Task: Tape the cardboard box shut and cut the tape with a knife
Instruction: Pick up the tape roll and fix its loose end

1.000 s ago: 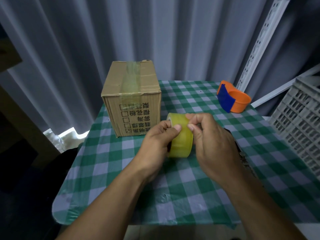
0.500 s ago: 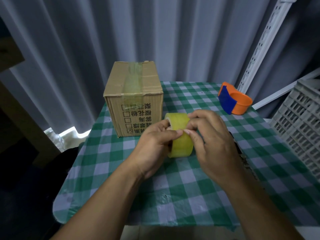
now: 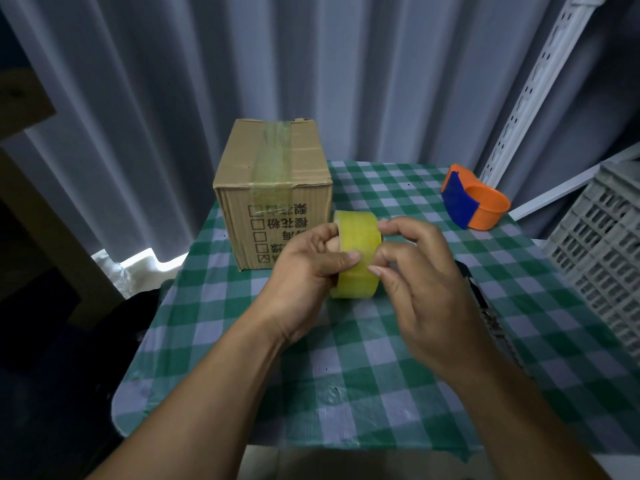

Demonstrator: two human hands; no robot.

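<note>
- 1 roll of yellow tape (image 3: 356, 252) up off the worktop (image 3: 381, 358), standing on edge, held betw. both hands just in front of the box.
- Left hand (image 3: 304, 268): fingers closed round the roll's left side, thumb pressed across the outer band, other fingers at the core.
- Right hand (image 3: 426, 282): fingers curled narrow, tips touching the roll's right edge, one up top and one lower down at the band. Picking at the surface; can't tell if a loose tape end is pinched.
- 1 cardboard box (image 3: 273, 199) at the worktop's back left, flaps down, 1 strip of clear tape already running over the top seam and down the front face. Printed characters and checkboxes on the front, read upside down from here.
- 1 orange tape dispenser (image 3: 478, 202) w/ a blue plate, back right, well apart from the hands.
- Dark object (image 3: 474, 289) partly hidden behind the right hand and wrist; can't tell what it is.
- 1 grey plastic crate (image 3: 602, 251) at the right edge, 1 slotted white rail (image 3: 530, 84) leaning above it.
- Green-and-white check cloth covers the worktop; grey curtain (image 3: 311, 64) behind.
</note>
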